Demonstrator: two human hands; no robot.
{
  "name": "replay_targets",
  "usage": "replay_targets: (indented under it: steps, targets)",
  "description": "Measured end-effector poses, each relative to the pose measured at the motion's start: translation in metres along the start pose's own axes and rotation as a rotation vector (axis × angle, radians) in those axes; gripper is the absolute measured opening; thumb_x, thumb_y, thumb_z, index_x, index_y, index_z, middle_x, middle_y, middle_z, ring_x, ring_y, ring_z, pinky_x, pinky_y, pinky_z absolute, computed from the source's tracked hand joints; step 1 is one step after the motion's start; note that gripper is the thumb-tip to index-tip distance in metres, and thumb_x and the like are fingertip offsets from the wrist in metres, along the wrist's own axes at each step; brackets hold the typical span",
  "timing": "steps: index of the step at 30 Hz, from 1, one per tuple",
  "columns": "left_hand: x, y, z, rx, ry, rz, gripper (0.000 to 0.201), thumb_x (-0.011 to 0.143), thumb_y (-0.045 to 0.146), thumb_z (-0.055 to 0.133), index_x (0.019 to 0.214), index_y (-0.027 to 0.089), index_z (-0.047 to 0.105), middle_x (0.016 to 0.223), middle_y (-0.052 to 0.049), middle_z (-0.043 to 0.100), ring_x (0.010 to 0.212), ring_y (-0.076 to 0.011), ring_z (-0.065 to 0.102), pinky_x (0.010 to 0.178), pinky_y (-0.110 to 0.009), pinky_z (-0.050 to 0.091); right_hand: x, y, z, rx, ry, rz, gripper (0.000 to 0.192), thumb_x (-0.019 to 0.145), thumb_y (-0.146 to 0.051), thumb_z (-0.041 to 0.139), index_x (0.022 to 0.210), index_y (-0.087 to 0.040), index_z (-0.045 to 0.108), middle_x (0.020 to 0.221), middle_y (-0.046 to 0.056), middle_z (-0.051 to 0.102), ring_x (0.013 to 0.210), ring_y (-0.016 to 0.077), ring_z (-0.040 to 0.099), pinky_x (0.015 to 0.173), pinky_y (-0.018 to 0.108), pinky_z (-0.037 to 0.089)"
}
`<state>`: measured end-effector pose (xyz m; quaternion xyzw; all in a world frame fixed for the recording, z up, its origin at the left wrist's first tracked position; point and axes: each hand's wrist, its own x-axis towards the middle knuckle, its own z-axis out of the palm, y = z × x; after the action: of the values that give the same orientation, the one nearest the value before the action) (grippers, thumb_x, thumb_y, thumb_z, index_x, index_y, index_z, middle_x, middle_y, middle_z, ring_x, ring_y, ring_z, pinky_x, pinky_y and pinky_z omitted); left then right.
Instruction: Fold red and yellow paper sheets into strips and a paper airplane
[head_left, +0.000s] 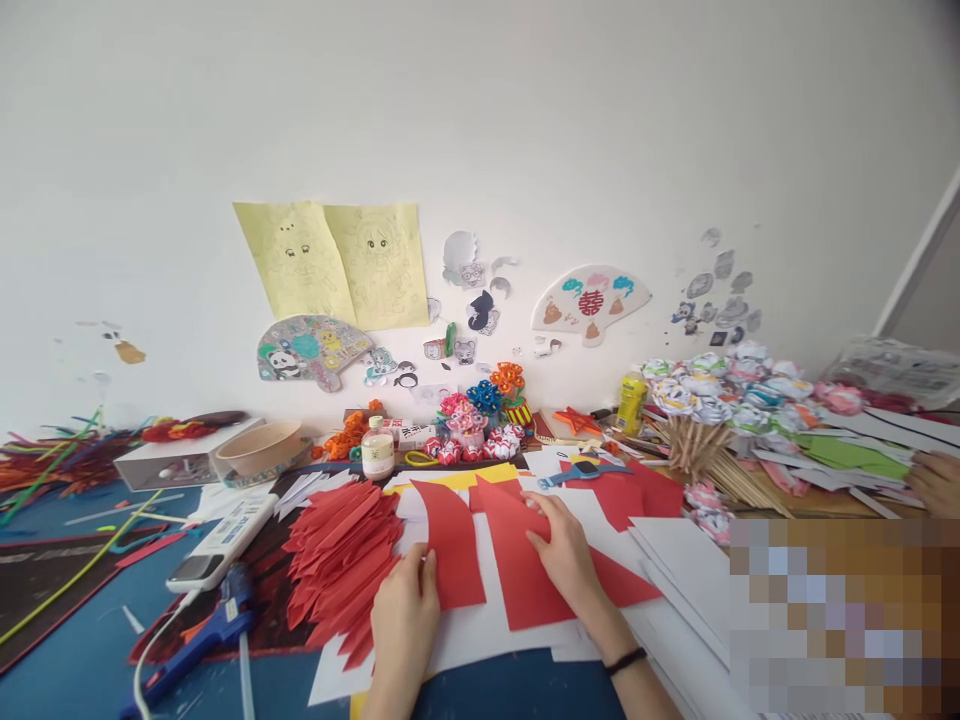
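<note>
My left hand (406, 607) pinches the left edge of a piece of red paper (454, 550), which is held tilted up over white sheets (480, 640). My right hand (562, 548) holds a second, larger piece of red paper (517, 575) by its upper right side, thumb and fingers closed on it. A narrow gap separates the two pieces. Behind my right wrist, another red paper corner (626, 580) sticks out to the right. Left of my left hand lies a thick pile of folded red paper strips (341, 560).
A blue glue gun (214, 630) and white power strip (223, 540) lie at left. A small bottle (377, 448) and a blue watch (581, 472) are behind my hands. Paper flowers on sticks (697, 400) stand at right. Another person's hand (936, 482) shows at the right edge.
</note>
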<state>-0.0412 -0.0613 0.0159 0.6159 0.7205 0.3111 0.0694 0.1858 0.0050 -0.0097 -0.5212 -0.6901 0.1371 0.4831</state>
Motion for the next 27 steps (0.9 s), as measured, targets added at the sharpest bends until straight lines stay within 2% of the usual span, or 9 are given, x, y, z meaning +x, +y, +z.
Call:
replay_targets:
  steps: [3, 5, 10, 12, 14, 17, 20, 24, 27]
  targets:
    - [0.000, -0.002, 0.002, -0.022, 0.040, 0.027, 0.025, 0.093, 0.033, 0.038, 0.087, 0.023, 0.060, 0.072, -0.002, 0.068, 0.069, -0.0210, 0.064, 0.056, -0.023, 0.035, 0.003, -0.007, -0.008, 0.116, 0.078, 0.045, 0.035, 0.079, -0.015, 0.051, 0.110, -0.023, 0.064, 0.101, 0.007, 0.066, 0.089, 0.0237, 0.060, 0.081, 0.039, 0.050]
    - [0.000, -0.003, 0.003, -0.067, 0.072, 0.049, 0.026, 0.093, 0.034, 0.039, 0.088, 0.023, 0.061, 0.071, -0.002, 0.068, 0.067, -0.0205, 0.064, 0.057, -0.023, 0.037, 0.004, -0.010, -0.014, 0.196, 0.159, 0.108, 0.031, 0.081, -0.022, 0.053, 0.109, -0.022, 0.066, 0.103, 0.008, 0.066, 0.088, 0.0239, 0.060, 0.081, 0.040, 0.049]
    - [0.001, -0.001, 0.005, -0.265, 0.144, 0.154, 0.031, 0.091, 0.041, 0.040, 0.093, 0.021, 0.064, 0.079, -0.005, 0.070, 0.071, -0.0206, 0.065, 0.063, -0.025, 0.044, 0.007, -0.007, -0.026, 0.666, 0.332, 0.256, 0.034, 0.078, -0.034, 0.066, 0.110, -0.022, 0.067, 0.114, 0.008, 0.066, 0.103, 0.0256, 0.058, 0.092, 0.041, 0.044]
    - [0.001, 0.002, 0.005, -0.361, 0.116, 0.179, 0.035, 0.091, 0.044, 0.040, 0.097, 0.020, 0.064, 0.084, -0.006, 0.071, 0.073, -0.0202, 0.065, 0.064, -0.025, 0.046, 0.007, -0.005, -0.030, 0.879, 0.399, 0.267, 0.037, 0.073, -0.033, 0.072, 0.108, -0.023, 0.067, 0.117, 0.007, 0.065, 0.111, 0.0253, 0.055, 0.097, 0.039, 0.041]
    - [0.001, 0.007, 0.007, -0.428, 0.053, 0.178, 0.038, 0.091, 0.046, 0.040, 0.104, 0.019, 0.063, 0.080, -0.005, 0.071, 0.067, -0.0187, 0.065, 0.060, -0.023, 0.045, 0.007, -0.007, -0.035, 1.052, 0.447, 0.286, 0.038, 0.070, -0.030, 0.076, 0.106, -0.025, 0.067, 0.115, 0.004, 0.065, 0.110, 0.0233, 0.056, 0.095, 0.037, 0.041]
    - [0.000, 0.012, 0.011, -0.426, -0.041, 0.172, 0.040, 0.092, 0.047, 0.039, 0.110, 0.019, 0.061, 0.065, -0.002, 0.068, 0.056, -0.0165, 0.061, 0.052, -0.022, 0.040, 0.006, -0.013, -0.044, 1.274, 0.390, 0.277, 0.036, 0.068, -0.029, 0.077, 0.103, -0.028, 0.066, 0.099, 0.001, 0.065, 0.091, 0.0184, 0.059, 0.082, 0.032, 0.047]
    - [0.000, 0.014, 0.016, -0.352, -0.064, 0.174, 0.037, 0.092, 0.044, 0.038, 0.108, 0.020, 0.061, 0.063, -0.002, 0.068, 0.054, -0.0168, 0.060, 0.052, -0.022, 0.038, 0.003, -0.022, -0.052, 1.416, 0.262, 0.201, 0.031, 0.069, -0.030, 0.076, 0.098, -0.028, 0.065, 0.085, 0.000, 0.058, 0.075, 0.0157, 0.055, 0.068, 0.029, 0.048]
    - [0.000, 0.011, 0.019, -0.299, -0.057, 0.174, 0.037, 0.092, 0.043, 0.038, 0.107, 0.020, 0.062, 0.066, -0.003, 0.069, 0.056, -0.0185, 0.062, 0.053, -0.023, 0.038, 0.002, -0.023, -0.055, 1.486, 0.223, 0.161, 0.028, 0.069, -0.030, 0.076, 0.093, -0.029, 0.062, 0.080, -0.001, 0.053, 0.071, 0.0160, 0.052, 0.067, 0.031, 0.049]
    - [0.000, 0.012, 0.019, -0.347, -0.087, 0.184, 0.038, 0.092, 0.044, 0.038, 0.108, 0.019, 0.062, 0.064, -0.002, 0.067, 0.056, -0.0177, 0.060, 0.053, -0.023, 0.037, 0.010, -0.010, -0.052, 1.517, 0.243, 0.149, 0.023, 0.068, -0.033, 0.077, 0.084, -0.030, 0.060, 0.075, -0.002, 0.052, 0.066, 0.0148, 0.050, 0.063, 0.030, 0.049]
